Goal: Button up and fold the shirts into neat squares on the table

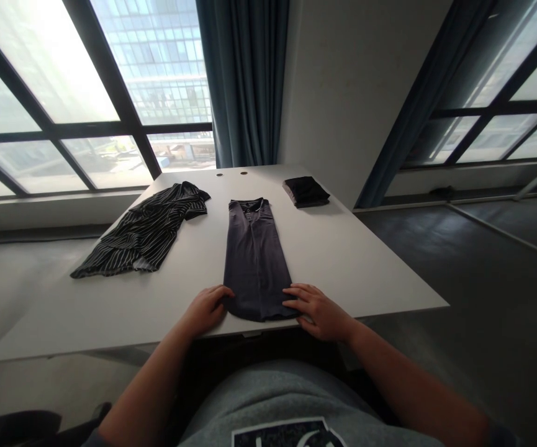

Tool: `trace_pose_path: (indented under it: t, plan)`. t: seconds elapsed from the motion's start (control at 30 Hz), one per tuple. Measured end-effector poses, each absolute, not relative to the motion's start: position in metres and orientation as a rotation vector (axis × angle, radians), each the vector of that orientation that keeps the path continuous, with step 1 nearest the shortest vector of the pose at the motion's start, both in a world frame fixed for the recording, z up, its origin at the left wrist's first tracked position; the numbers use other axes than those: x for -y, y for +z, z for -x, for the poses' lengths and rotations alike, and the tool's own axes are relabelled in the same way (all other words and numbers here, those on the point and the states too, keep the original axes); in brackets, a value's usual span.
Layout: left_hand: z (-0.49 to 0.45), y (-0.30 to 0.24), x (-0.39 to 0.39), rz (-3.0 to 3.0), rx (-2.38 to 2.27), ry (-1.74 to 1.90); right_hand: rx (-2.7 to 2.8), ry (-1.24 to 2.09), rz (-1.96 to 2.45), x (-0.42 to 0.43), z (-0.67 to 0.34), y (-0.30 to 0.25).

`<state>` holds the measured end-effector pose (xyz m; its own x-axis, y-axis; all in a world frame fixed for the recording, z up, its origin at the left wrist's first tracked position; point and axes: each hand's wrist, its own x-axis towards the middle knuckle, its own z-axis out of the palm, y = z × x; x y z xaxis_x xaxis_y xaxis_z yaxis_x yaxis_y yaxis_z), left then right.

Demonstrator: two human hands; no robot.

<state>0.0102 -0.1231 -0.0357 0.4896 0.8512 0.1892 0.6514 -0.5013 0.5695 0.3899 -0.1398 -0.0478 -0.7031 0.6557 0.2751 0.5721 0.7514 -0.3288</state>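
A dark grey shirt [256, 261] lies folded into a long narrow strip on the white table, its collar at the far end and its rounded hem near me. My left hand [208, 308] is at the hem's left corner, with the fingers bent together and closed on the fabric edge. On the opposite side, my right hand [317, 310] rests across the hem's right edge. Its fingers are spread apart, their tips on the cloth, and the thumb lies by the lower corner.
The white table [352, 267] holds a crumpled black striped garment [147, 233] on the left. A folded black garment pile [306, 191] sits at the far right. Two round holes are near the back edge. Behind stand a blue curtain [247, 81], windows and a wall.
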Motion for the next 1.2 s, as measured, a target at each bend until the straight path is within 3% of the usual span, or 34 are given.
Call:
trace_pose_path:
  t: [0.43,1.2]
  plan:
    - [-0.014,-0.037,0.121,-2.222,-1.427,0.680,2.597,0.271,0.840,0.140,-0.392,-0.048]
    - [-0.012,-0.032,0.127,-2.381,-1.056,0.602,2.494,0.389,0.820,0.133,-0.400,-0.055]
